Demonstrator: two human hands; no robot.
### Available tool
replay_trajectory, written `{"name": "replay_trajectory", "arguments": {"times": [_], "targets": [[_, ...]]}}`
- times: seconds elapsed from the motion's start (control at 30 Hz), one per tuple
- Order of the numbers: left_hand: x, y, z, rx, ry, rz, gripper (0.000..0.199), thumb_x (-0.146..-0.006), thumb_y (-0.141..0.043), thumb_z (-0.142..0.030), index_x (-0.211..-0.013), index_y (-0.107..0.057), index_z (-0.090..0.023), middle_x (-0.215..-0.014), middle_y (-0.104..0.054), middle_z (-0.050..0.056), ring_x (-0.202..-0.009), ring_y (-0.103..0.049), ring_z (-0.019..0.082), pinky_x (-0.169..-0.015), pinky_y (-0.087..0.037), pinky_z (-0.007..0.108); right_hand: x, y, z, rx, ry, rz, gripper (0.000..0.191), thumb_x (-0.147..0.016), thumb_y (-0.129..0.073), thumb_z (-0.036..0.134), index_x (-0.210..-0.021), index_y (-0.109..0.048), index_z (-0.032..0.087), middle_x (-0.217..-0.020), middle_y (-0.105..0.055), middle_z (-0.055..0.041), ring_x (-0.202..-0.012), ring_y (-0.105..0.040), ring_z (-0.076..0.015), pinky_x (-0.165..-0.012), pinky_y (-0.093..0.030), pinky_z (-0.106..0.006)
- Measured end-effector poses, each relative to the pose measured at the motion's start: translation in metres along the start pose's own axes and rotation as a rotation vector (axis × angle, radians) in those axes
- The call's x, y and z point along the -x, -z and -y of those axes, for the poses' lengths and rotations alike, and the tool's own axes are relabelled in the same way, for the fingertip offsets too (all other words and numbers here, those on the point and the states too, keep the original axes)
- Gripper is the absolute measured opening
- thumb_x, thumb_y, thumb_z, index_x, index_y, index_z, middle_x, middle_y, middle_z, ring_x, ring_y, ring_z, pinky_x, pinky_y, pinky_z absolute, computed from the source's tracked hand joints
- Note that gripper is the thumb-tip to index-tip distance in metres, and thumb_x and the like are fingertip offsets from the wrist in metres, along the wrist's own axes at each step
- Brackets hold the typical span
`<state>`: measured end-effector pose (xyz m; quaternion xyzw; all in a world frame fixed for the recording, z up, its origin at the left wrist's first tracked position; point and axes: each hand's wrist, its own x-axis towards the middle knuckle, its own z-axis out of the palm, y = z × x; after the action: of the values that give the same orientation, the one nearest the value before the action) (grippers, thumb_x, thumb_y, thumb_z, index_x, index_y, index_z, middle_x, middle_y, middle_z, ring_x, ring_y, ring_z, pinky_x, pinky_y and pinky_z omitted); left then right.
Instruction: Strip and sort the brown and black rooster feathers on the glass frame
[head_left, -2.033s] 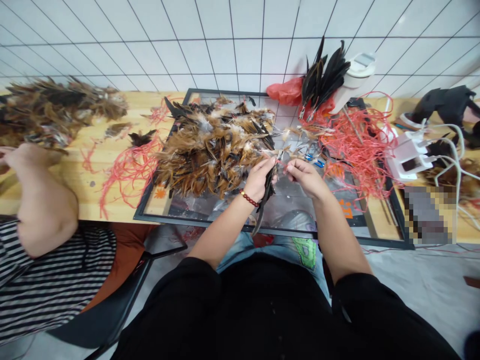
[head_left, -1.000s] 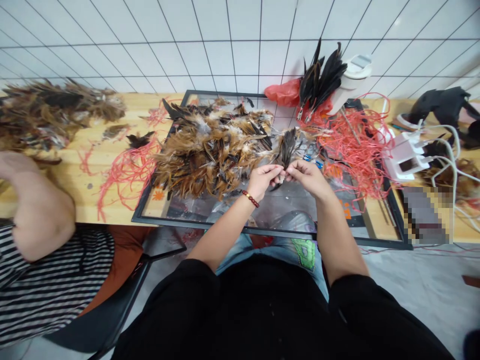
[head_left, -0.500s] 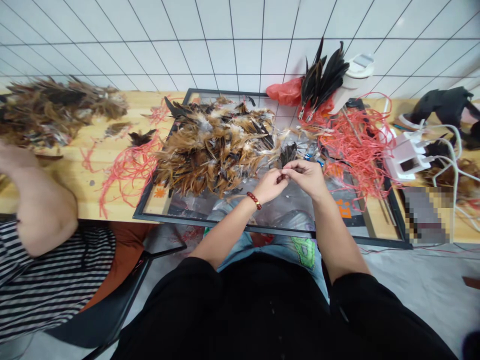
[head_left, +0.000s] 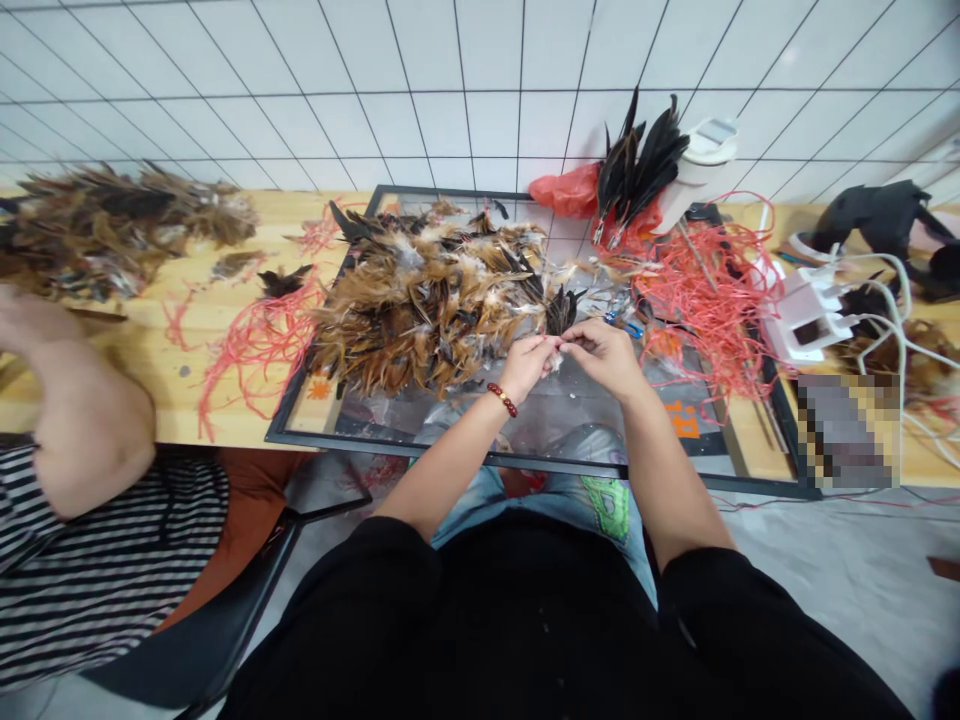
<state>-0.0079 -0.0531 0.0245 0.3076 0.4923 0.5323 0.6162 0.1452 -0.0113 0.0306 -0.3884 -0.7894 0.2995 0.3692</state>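
Note:
My left hand [head_left: 528,366], with a beaded bracelet at the wrist, is closed in a pinch at the base of a small bunch of dark feathers [head_left: 562,308]. The feather tips fan out away from me, and a pale, fluffy end shows below the fingers. Thumb and fingers of my right hand [head_left: 604,354] close at the same spot, touching the left fingertips. A bit of pink shows there; what the right fingers grip is too small to make out. Just left of the hands lies a large heap of brown feathers [head_left: 427,300].
Pink strings [head_left: 705,290] lie tangled on the right, near a blue-handled tool [head_left: 625,325]. Long black feathers [head_left: 641,165] stand by a red bag [head_left: 564,192]. A white charger with cables [head_left: 810,318] sits farther right. A co-worker's arm [head_left: 82,390] rests at left beside another feather pile [head_left: 120,225].
Both hands have shifted slightly left, still together. The dark feather bunch has moved left a little and shows more clearly, with its pale end now visible below the fingers.

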Motion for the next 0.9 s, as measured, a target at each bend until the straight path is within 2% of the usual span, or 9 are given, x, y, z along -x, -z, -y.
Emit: {"name": "replay_trajectory", "arguments": {"times": [0.17,0.43,0.53,0.63,0.73,0.9], "targets": [[0.000,0.000,-0.001,0.017,0.003,-0.012,0.018,-0.087,-0.065,-0.026,-0.079,-0.068,-0.010,-0.059,-0.058,-0.003,-0.042,-0.043,0.002,-0.041,-0.030,0.018,-0.001,0.003,-0.005,0.074,-0.004,-0.066,0.010,-0.083,-0.064,0.025,-0.079,-0.071,0.021,-0.074,-0.067,-0.0030,-0.071,-0.060,-0.0172,-0.071,-0.046,-0.032],[-0.001,0.001,0.000,0.009,-0.017,-0.011,0.022,-0.090,-0.059,-0.019,-0.070,-0.063,-0.010,-0.056,-0.055,-0.003,-0.041,-0.044,0.003,-0.042,-0.032,0.018,0.001,-0.002,-0.001,0.005,0.060,0.008,0.026,-0.087,-0.064,0.036,-0.111,-0.070,0.024,-0.097,-0.069,-0.0065,-0.084,-0.063,-0.0193,-0.077,-0.051,-0.034],[-0.001,0.002,0.002,-0.047,-0.032,0.005,0.030,-0.090,-0.061,-0.022,-0.062,-0.058,-0.012,-0.053,-0.054,-0.003,-0.040,-0.044,0.003,-0.042,-0.032,0.018,0.001,-0.006,0.005,0.010,0.084,0.007,0.016,-0.090,-0.061,0.035,-0.095,-0.072,0.025,-0.094,-0.069,-0.0067,-0.086,-0.062,-0.0204,-0.080,-0.050,-0.035],[0.001,0.001,0.001,-0.067,-0.033,0.016,0.033,-0.089,-0.062,-0.023,-0.059,-0.058,-0.012,-0.053,-0.054,-0.002,-0.040,-0.043,0.002,-0.042,-0.032,0.019,0.000,-0.007,0.007,0.052,0.085,-0.010,0.018,-0.091,-0.057,0.033,-0.080,-0.067,0.023,-0.086,-0.066,-0.0067,-0.084,-0.060,-0.0210,-0.080,-0.048,-0.035],[0.002,0.000,-0.003,-0.042,-0.010,0.034,0.032,-0.087,-0.066,-0.027,-0.060,-0.060,-0.011,-0.054,-0.056,-0.002,-0.041,-0.042,0.002,-0.042,-0.031,0.018,0.000,-0.008,0.006,0.098,0.079,-0.017,0.018,-0.092,-0.054,0.031,-0.078,-0.062,0.023,-0.083,-0.064,-0.0065,-0.082,-0.058,-0.0210,-0.077,-0.047,-0.035],[0.003,0.001,-0.008,0.066,0.007,-0.001,0.024,-0.079,-0.075,-0.028,-0.068,-0.064,-0.010,-0.063,-0.063,0.000,-0.045,-0.044,0.002,-0.042,-0.031,0.018,0.000,-0.010,0.008,0.072,0.048,-0.087,0.018,-0.091,-0.054,0.032,-0.077,-0.059,0.023,-0.079,-0.062,-0.0053,-0.079,-0.057,-0.0203,-0.076,-0.045,-0.034]]}}
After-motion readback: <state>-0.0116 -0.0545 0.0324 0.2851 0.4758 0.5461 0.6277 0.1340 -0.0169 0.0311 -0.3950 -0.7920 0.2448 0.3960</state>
